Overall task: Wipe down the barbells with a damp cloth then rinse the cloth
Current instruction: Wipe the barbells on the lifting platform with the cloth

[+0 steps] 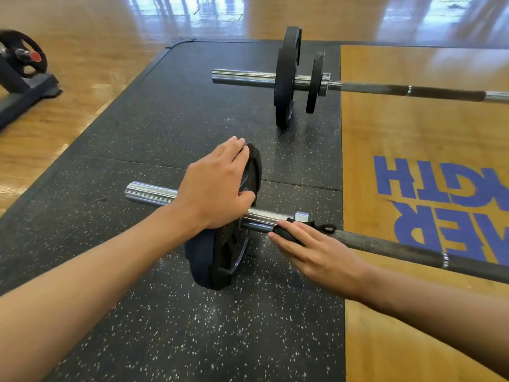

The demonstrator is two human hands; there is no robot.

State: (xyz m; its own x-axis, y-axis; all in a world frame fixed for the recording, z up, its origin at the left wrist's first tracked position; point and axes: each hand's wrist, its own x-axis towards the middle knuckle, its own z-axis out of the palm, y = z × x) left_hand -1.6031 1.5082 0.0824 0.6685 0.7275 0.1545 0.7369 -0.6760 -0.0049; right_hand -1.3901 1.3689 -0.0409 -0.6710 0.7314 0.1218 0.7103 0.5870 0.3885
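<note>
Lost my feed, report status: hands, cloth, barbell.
Left hand grips near plate. Right hand presses dark cloth on near barbell sleeve. Far barbell apart, behind.

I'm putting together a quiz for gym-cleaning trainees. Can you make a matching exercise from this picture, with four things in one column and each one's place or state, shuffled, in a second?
Column A
1. left hand
2. right hand
3. far barbell
4. plate rack

Column B
a. stands on the wooden floor at the left edge
b. presses a dark cloth against the near barbell at its chrome sleeve
c. grips the rim of the near barbell's black plate
d. lies on the mat carrying two black plates, no hand on it

Pairs: 1-c, 2-b, 3-d, 4-a
</note>
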